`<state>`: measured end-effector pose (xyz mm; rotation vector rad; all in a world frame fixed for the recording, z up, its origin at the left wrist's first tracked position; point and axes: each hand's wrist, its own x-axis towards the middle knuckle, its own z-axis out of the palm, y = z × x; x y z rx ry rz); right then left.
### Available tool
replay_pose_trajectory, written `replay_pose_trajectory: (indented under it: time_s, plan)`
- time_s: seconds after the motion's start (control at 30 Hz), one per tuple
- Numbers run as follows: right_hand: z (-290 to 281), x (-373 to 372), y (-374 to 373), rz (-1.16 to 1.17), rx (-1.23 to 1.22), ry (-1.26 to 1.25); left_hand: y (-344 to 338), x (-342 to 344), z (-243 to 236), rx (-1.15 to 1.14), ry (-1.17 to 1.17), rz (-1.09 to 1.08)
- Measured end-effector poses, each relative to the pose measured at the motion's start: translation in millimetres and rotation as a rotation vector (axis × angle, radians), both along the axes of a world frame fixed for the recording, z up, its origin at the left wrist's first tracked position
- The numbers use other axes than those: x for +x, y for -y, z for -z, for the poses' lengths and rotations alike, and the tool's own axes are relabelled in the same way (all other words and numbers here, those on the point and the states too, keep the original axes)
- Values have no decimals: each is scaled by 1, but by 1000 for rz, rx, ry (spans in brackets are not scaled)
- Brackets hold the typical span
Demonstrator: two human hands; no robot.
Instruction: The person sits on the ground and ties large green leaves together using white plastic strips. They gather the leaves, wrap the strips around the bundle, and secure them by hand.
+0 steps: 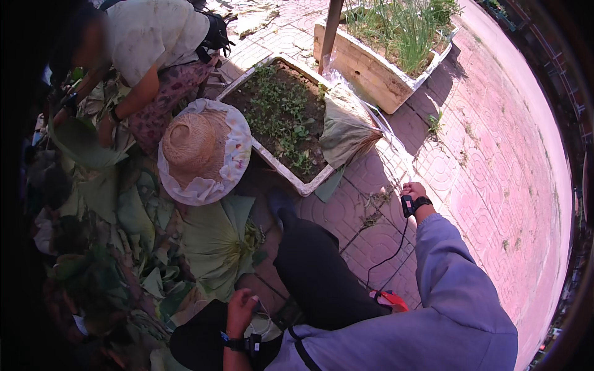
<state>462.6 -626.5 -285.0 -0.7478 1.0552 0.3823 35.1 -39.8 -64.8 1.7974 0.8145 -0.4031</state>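
Observation:
My left hand (pixel 241 304), low at the centre, has its fingers curled on a thin white string that loops down beside my leg. My right hand (pixel 412 191) is raised at the right, closed on pale white strands (pixel 401 154) that run up to a folded dried leaf bundle (pixel 348 127) on the corner of a soil-filled foam planter (pixel 291 117). A black device with a cord is strapped at my right wrist. Large loose green leaves (pixel 210 235) lie spread by my left hand, beside my dark-clad legs.
A co-worker (pixel 154 37) bends over leaves at the upper left. A straw hat (pixel 195 145) with a frilled brim sits by the planter. Behind stand a post (pixel 328 34) and another planter (pixel 365 68) with grassy plants. A red object (pixel 393 300) lies near my leg on pink paving (pixel 495 161).

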Motion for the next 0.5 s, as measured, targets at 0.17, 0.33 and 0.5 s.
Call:
replay_pose_trajectory:
  time_s: [0.17, 0.33, 0.5]
  plan:
    - [61, -12, 70, -344, -53, 43, 0, 4, 52, -84, 98, 85]
    - [1, -29, -93, -433, 99, -144, 3, 3, 10, 47, -5, 79]
    - [-49, -3, -104, -588, 96, 9, 4, 2, 15, 71, -50, 120]
